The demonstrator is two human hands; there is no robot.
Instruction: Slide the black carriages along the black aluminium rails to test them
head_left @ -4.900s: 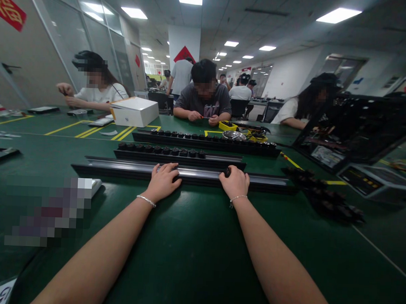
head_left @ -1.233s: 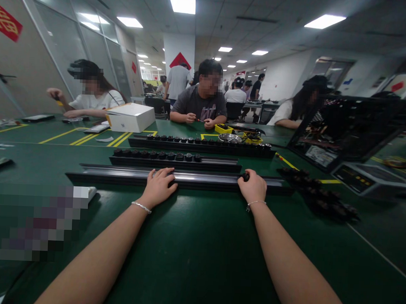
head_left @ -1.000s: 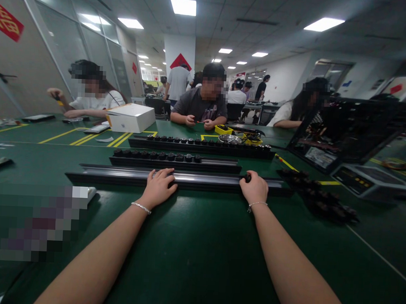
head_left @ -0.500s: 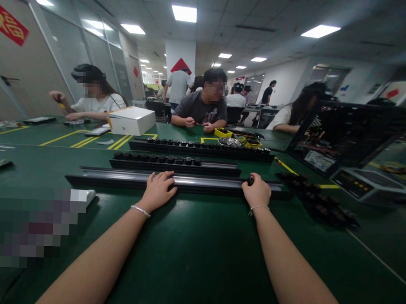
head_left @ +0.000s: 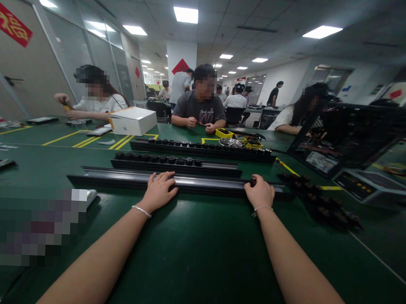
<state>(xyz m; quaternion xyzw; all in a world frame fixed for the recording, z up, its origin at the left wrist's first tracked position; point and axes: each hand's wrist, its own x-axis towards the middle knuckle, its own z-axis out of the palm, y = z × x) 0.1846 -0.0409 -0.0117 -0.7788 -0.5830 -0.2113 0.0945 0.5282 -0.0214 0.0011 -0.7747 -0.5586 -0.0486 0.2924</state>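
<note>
A long black rail (head_left: 111, 177) with a shiny channel lies across the green table in front of me. My left hand (head_left: 159, 190) spans it left of its middle, fingers over the far edge and thumb by the near side. Toward the rail's right end, my right hand (head_left: 260, 191) is closed around a small black piece (head_left: 253, 182), mostly hidden by the fingers. Just beyond lies a shorter black rail (head_left: 219, 169) with several black knob-like pieces (head_left: 154, 158) along its left part. Farther back, another black rail (head_left: 203, 152) carries a row of such pieces.
A dark heap of black pieces (head_left: 322, 199) lies right of the long rail. Behind it stand an open black computer case (head_left: 315, 159) and a grey boxy unit (head_left: 366, 186). A white box (head_left: 133, 122) is at the back left. Co-workers sit across the table (head_left: 198, 255).
My right hand has shifted very slightly right along the rail with the small black piece. The left hand keeps its place on the rail. The view has moved a little.
</note>
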